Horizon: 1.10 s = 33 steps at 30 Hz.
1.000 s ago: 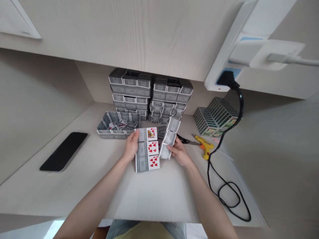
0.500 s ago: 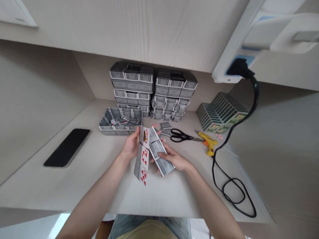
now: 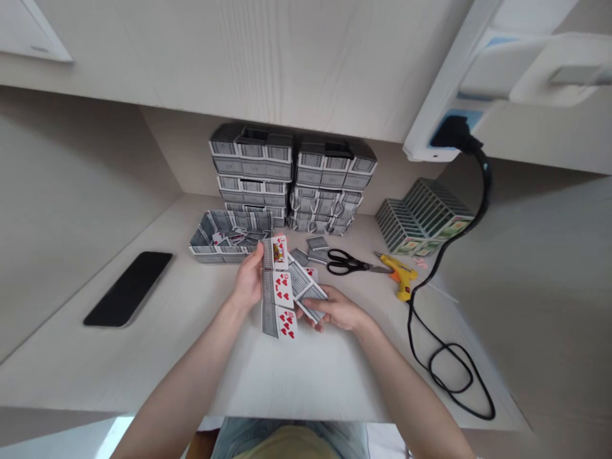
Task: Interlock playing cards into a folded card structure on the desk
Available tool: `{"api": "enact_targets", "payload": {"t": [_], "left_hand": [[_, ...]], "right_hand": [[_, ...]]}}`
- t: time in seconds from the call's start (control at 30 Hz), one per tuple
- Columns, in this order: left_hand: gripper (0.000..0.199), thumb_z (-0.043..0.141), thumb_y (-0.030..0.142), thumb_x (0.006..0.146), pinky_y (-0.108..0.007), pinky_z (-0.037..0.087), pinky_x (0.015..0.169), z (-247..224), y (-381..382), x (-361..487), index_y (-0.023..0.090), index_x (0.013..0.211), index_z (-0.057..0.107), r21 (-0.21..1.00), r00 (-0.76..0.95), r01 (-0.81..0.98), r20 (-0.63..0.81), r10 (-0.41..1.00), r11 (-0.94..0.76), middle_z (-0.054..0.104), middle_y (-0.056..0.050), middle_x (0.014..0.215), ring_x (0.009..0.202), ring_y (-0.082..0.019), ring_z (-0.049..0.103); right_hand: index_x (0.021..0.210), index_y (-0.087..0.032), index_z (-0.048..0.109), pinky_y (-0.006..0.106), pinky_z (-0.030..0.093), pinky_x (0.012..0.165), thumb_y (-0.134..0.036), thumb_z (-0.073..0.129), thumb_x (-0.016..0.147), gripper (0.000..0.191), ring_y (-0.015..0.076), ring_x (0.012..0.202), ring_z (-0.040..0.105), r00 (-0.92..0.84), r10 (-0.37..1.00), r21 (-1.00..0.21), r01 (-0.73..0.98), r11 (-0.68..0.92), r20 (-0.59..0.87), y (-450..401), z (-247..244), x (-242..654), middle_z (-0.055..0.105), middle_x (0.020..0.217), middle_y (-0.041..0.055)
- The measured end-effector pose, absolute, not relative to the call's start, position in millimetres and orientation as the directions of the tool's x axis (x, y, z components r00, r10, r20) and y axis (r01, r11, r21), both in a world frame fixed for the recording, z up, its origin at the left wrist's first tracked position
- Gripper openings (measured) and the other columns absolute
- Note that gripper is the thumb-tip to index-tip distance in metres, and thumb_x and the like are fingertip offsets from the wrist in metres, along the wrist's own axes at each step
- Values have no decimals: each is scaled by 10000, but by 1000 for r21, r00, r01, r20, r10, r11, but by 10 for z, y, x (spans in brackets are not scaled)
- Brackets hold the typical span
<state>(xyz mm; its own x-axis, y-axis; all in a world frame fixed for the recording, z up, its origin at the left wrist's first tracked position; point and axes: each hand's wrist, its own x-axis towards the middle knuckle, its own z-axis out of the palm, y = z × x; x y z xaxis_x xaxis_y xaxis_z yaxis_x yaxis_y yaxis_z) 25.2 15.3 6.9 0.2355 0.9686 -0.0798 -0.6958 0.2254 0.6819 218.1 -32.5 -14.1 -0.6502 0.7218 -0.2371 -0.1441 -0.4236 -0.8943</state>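
My left hand (image 3: pixel 249 278) is closed on a strip of folded playing cards (image 3: pixel 283 289), whose jack, nine and ten of hearts face me. In my right hand (image 3: pixel 337 308) is a strip of joined cards (image 3: pixel 306 287) with patterned grey backs showing, its upper end partly behind the left strip. The two strips overlap between my hands; whether they touch I cannot tell. Just beyond them lie several small folded cards (image 3: pixel 317 243), and an eight of hearts (image 3: pixel 312 273) peeks out by the right strip. An open box made of cards (image 3: pixel 217 256) with loose pieces inside stands behind my left hand.
Stacked card boxes (image 3: pixel 253 167) and more card structures (image 3: pixel 329 197) rise at the back. Black scissors (image 3: pixel 351 262) and a yellow glue gun (image 3: pixel 401 274) lie to the right, with a looping black cord (image 3: pixel 449 347). A phone (image 3: pixel 129 289) rests left; green card blocks (image 3: pixel 423 217) stand back right.
The left strip has turned so its heart faces show more fully towards me. The right strip has tilted and slid partly behind it, with my right hand slightly lower.
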Motion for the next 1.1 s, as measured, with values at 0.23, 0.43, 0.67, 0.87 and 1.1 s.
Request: {"api": "enact_targets", "payload": {"t": [0.23,0.43,0.67,0.87,1.1], "left_hand": [[391,475,403,826,-333,503,771,13,124,345,145,1101,584,674,240,-692,-123,963,259,681,-76,956,883,-207,631],[404,497,407,814,-342,506,759,33,99,374,159,1125,566,695,235,-671,-131,963,259,672,-80,989,853,-207,640],[447,530,352,807,-318,504,742,-1,25,466,147,1204,516,738,425,-554,-146,893,385,647,-113,1057,870,-215,638],[437,540,362,799,-332,479,805,62,68,401,175,1193,517,728,306,-617,-127,944,298,655,-81,1042,898,-203,626],[337,607,453,708,-258,449,626,-22,168,282,143,840,626,924,-152,-381,-48,987,-14,664,-26,749,716,-178,602]], "right_hand": [[837,-116,576,195,443,370,-345,642,719,266,98,480,549,-625,756,-919,-155,-362,-192,-327,-197,2144,626,696,34],[965,-153,562,276,498,475,-424,632,711,379,158,587,611,-623,743,-906,-126,-404,-245,-335,-212,2125,648,745,39],[818,-143,624,311,460,707,-376,662,684,272,161,704,599,-502,853,-972,-92,-216,-142,-337,-205,2078,656,748,11],[940,-209,509,299,486,631,-377,627,722,299,155,672,609,-304,943,-933,-279,-228,-139,-273,-178,2148,640,812,-1],[911,-257,408,306,486,471,-402,616,714,321,191,616,624,-148,977,-912,-360,-195,-151,-254,-149,2184,641,791,-6]]}}
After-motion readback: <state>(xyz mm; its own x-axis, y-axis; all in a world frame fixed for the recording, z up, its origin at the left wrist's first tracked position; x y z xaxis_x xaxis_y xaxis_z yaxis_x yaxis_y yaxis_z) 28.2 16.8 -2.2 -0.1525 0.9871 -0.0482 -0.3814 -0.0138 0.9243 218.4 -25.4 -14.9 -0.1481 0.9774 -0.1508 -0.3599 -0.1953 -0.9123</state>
